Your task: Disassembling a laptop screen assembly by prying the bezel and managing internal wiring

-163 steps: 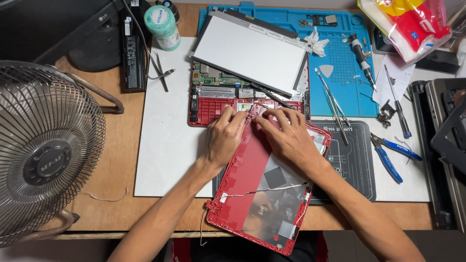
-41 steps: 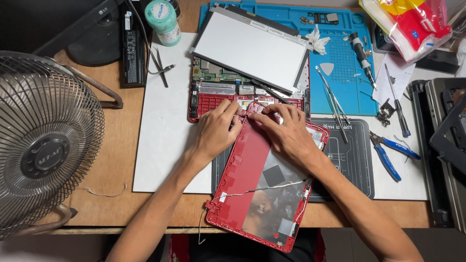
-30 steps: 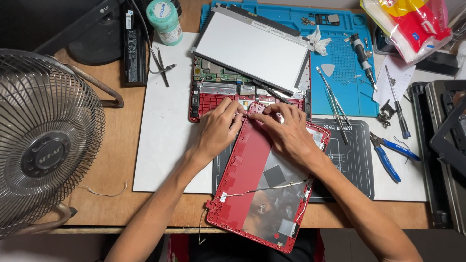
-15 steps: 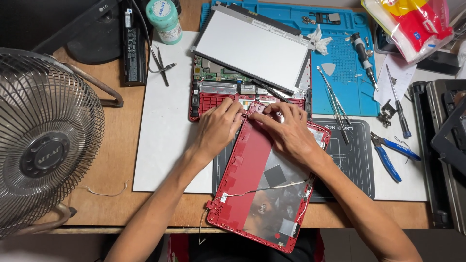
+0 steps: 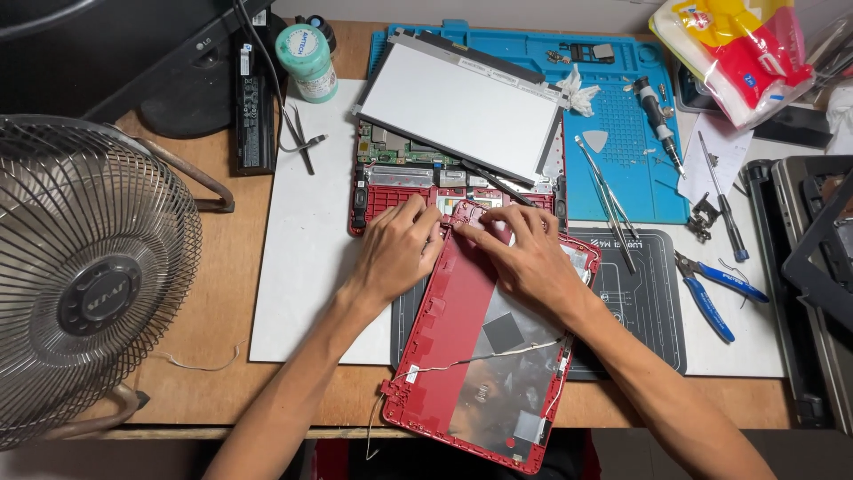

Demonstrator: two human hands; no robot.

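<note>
Head view: left hand [image 5: 397, 253] and right hand [image 5: 524, 258] press fingertips on the top edge of the red lid [image 5: 484, 347], neither closed around it, thumbs pinching near its hinge end. That edge meets the red base [image 5: 400, 191] with its bare board, under the loose screen [image 5: 458, 107]. A thin white wire [image 5: 471, 360] crosses the lid; I judge a hard pull could snap it or crack the hinge

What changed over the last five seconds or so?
Almost nothing. Left hand and right hand stay at the top edge of the red lid shell, fingertips shifting only slightly. Nothing picked up or released. Screen panel, pliers and fan unmoved.
</note>
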